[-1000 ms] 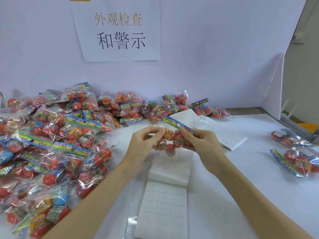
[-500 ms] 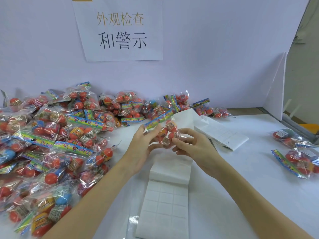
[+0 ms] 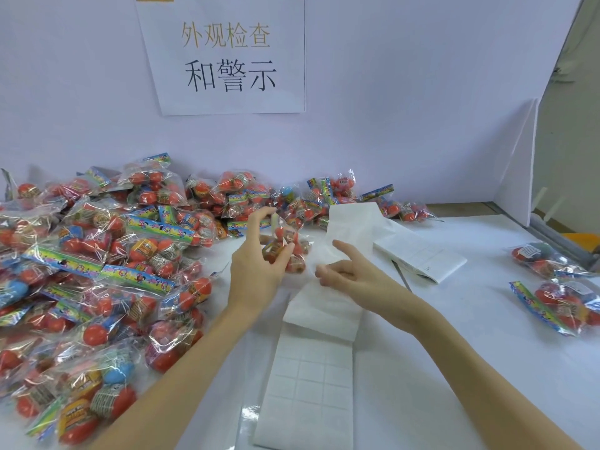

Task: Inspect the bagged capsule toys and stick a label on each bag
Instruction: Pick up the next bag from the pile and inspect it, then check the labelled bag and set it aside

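A white table (image 3: 454, 368) stands against a pale wall carrying a paper sign (image 3: 227, 53) with printed characters. Along the table's left edge and back lies a heap of bags (image 3: 97, 271), clear packs of red, blue and yellow capsules. The left hand (image 3: 256, 264) is raised just above the table near the middle, fingers curled round one bag (image 3: 285, 248), thumb and forefinger pinching its upper end; the bag hangs roughly upright, long axis near vertical, capsules bunched at the bottom. The left forearm runs in from the near left edge. A label strip (image 3: 311, 378) lies from the near edge toward the back, its blank squares showing at the near part. The right hand (image 3: 354, 274) hovers over the strip with fingers loosely spread, forefinger pointing toward the bag, holding nothing; its forearm enters from the near right corner. Near the right edge lie two more bags (image 3: 558, 287).
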The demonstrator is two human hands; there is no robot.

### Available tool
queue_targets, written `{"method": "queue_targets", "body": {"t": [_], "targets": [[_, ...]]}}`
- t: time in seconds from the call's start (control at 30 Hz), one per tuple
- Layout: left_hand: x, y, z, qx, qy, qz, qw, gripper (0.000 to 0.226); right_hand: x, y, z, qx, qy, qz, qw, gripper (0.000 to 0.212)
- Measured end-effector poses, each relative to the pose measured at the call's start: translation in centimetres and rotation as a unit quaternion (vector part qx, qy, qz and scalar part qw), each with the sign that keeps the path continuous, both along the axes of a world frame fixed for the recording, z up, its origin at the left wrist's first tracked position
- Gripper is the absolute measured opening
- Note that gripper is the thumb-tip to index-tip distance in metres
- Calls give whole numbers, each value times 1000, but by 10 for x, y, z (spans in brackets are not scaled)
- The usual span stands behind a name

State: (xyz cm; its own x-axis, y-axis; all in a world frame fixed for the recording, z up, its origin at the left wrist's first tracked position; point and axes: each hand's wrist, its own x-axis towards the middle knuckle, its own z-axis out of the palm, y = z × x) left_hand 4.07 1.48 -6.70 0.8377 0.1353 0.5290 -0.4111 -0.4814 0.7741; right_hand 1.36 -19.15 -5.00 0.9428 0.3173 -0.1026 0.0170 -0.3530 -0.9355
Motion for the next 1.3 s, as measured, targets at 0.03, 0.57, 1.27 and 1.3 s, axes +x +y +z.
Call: {"method": "queue_targets", "body": {"t": [0.03,0.57,1.27,1.3], "targets": [[1,1,-1,19,-20,-2,1000,46,-2,-2,1,-24,4,39,999,110],[-9,-1,11,7,126,-263,956,21,10,-5,-13,-59,-180,-85,978,10],[-1,1,-1,45,146,-208,966,21,6,5,-14,-139,-330,-43,933,30],[-1,2,0,46,148,-215,964,18,7,5,-16,-139,-336,-42,931,31]]}}
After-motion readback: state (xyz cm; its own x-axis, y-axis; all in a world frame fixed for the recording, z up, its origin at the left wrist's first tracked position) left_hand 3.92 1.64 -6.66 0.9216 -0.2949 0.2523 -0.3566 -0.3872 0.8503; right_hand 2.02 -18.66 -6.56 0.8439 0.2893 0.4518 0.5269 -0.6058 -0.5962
